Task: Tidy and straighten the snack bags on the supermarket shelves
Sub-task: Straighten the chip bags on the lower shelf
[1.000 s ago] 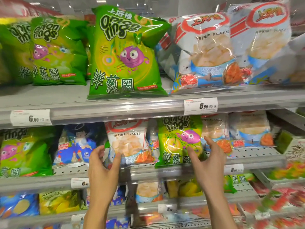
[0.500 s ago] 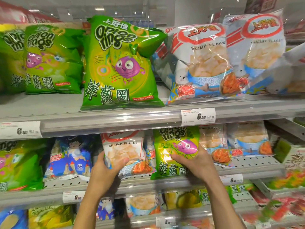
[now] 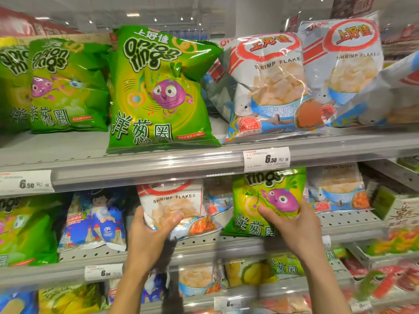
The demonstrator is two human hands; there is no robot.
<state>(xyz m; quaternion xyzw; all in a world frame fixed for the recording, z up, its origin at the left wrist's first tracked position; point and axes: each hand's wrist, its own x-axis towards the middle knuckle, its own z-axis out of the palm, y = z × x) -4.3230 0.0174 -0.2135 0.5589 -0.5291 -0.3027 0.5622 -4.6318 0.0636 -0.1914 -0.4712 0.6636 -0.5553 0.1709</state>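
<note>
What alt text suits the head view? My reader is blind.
On a supermarket's middle shelf, the left hand holds a shrimp flakes bag and the right hand holds a green onion rings bag. More snack bags fill the shelves above and below.

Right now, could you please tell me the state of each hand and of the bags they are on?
left hand: grips the shrimp flakes bag
right hand: grips the onion rings bag
shrimp flakes bag: tilted, held
onion rings bag: upright, held

Grey metal shelves [image 3: 140,165] w/ price tags [image 3: 266,159]; white ceiling, spot lights [image 3: 132,14] overhead.
</note>
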